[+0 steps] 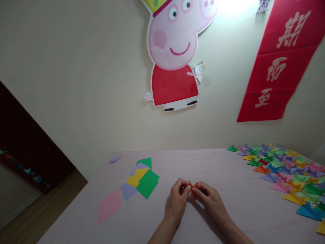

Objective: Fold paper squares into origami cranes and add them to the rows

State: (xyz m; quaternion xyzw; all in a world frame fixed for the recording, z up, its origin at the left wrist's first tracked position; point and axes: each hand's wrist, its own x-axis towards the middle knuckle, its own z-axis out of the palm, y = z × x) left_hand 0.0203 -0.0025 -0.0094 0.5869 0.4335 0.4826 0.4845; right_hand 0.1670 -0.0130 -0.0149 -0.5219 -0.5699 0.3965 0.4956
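Note:
Between my two hands is a small orange folded paper (194,191), with two pointed tips standing up from it. My left hand (179,196) pinches its left side between thumb and fingers. On the opposite side my right hand (208,196) grips it the same way, fingers curled. Both hands are just over the pale pink cloth (162,223). The fingers cover much of the paper, so its full shape is hidden.
Loose paper squares lie to the left: green (148,184), yellow (137,177), purple (128,191) and pink (109,206). Rows of folded paper pieces (286,169) fill the right side. A small purple paper piece (114,160) lies far left. Behind stands the wall (101,84).

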